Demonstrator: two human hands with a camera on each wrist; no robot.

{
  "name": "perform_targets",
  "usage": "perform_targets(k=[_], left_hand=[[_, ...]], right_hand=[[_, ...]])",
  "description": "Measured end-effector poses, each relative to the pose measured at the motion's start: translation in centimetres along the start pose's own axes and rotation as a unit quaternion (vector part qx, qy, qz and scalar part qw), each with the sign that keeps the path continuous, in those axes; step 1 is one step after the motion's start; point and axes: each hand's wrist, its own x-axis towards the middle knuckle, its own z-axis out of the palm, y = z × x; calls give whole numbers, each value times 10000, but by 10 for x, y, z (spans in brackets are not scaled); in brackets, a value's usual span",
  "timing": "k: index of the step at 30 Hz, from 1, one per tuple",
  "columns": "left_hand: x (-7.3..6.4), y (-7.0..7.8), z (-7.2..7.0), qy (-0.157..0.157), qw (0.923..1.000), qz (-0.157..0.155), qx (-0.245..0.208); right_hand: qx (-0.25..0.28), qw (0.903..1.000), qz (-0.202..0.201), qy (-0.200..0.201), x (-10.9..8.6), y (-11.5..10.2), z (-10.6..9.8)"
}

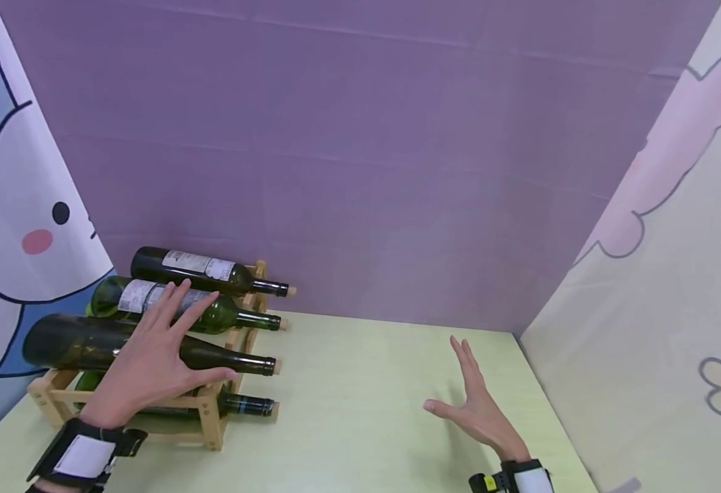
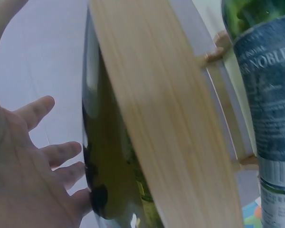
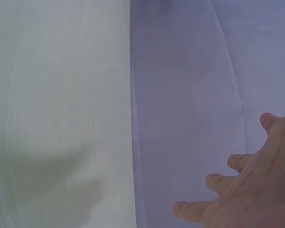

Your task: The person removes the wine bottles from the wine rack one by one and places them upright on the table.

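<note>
My left hand (image 1: pixel 150 359), fingers spread, reaches over the nearest top wine bottle (image 1: pixel 67 342), a dark one lying on its side in a wooden rack (image 1: pixel 211 418). In the left wrist view the fingertips are right at the dark glass (image 2: pixel 102 142). Behind it lie a green wine bottle (image 1: pixel 110 294) with a pale label and another dark wine bottle (image 1: pixel 147 263). A lower bottle (image 1: pixel 246 404) pokes its neck out beneath, partly hidden by the rack. Over the table to the right, my right hand (image 1: pixel 480 411) hovers with thumb and fingers apart, holding nothing.
The pale table (image 1: pixel 348 411) runs back to a purple cloth wall (image 1: pixel 385 171). Cartoon-printed walls stand on the left (image 1: pixel 33 178) and right (image 1: pixel 656 329). All visible bottle necks point right, with corks (image 1: pixel 283 324) in the ends.
</note>
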Motion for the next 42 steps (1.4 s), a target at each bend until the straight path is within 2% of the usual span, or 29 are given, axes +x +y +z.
perform_targets(k=[8,14,29,37,42], left_hand=[[-5,-9,-3,223,9995,-35,210],[-5,-16,-7,431,9980,176,423],[-16,-29,-16,327,9955,276,851],[-18,-38,-13,325,9939,495,929],[-17,-43,-12,314,9937,581,905]], right_hand=[[184,9997,-168,21,2,-3,0],[181,9996,-228,41,1,-5,-3],[493,9984,-289,-44,-7,-3,-5],[673,9970,-388,-33,-8,-4,-4],[1026,9934,-505,-118,-8,-9,-3]])
